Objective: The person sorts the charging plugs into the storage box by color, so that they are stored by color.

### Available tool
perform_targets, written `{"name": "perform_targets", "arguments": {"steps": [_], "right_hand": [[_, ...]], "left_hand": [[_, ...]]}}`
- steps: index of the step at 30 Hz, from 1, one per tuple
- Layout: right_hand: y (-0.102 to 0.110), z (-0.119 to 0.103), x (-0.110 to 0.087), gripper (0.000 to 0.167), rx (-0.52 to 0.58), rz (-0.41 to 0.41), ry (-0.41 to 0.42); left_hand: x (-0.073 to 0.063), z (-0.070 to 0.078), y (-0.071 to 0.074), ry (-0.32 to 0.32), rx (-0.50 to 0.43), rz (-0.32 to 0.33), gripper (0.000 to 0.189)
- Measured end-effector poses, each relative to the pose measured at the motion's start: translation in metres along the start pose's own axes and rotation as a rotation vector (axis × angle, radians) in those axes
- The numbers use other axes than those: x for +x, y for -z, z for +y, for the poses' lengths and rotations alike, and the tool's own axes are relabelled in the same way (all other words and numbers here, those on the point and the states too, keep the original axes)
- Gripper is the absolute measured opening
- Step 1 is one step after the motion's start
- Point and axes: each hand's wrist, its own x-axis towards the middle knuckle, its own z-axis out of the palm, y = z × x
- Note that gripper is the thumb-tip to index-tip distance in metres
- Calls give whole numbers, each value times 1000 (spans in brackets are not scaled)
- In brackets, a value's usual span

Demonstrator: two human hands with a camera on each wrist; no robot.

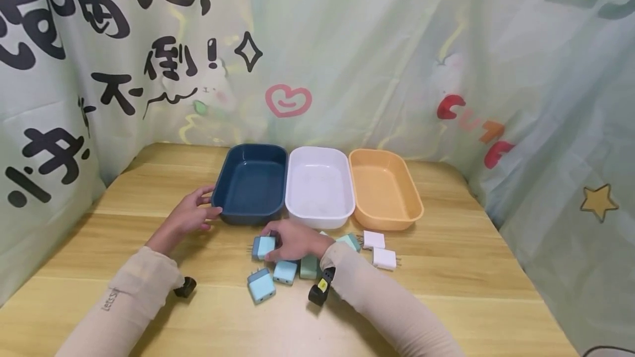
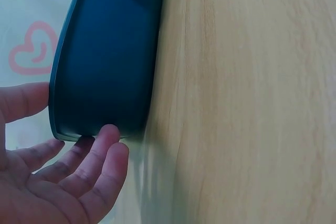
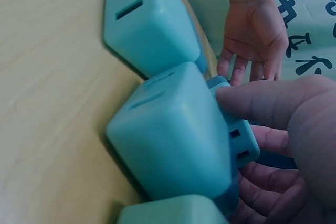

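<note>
My right hand pinches a blue plug-in charger between thumb and fingers, low over the table. In the right wrist view the thumb lies on that charger, beyond two light-blue chargers. My left hand is at the near left corner of the dark blue tray. Its thumb touches the rim in the left wrist view, and the other fingers are loosely bent by the tray's end wall. Two more blue chargers, one nearer me and one beside it, lie close to the right hand.
A white tray and an orange tray stand right of the dark blue one. Green chargers lie partly hidden by the right hand and sleeve. Two white chargers sit farther right. A printed curtain hangs behind the table.
</note>
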Motion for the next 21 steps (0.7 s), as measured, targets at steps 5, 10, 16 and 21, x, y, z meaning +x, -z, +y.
{"name": "perform_targets", "arguments": {"steps": [5,10,16,21], "right_hand": [[7,-1,0,45,29,13,27],[15,-1,0,44,72,32,14],[18,-3,2,45,100,29,30],[24,-6,2,45,112,32,27]], "left_hand": [[0,2,0,-1,-7,-3,70],[1,3,0,-23,-16,-3,72],[0,0,2,-4,-11,-3,72],[1,1,2,-5,-26,-1,71]]}}
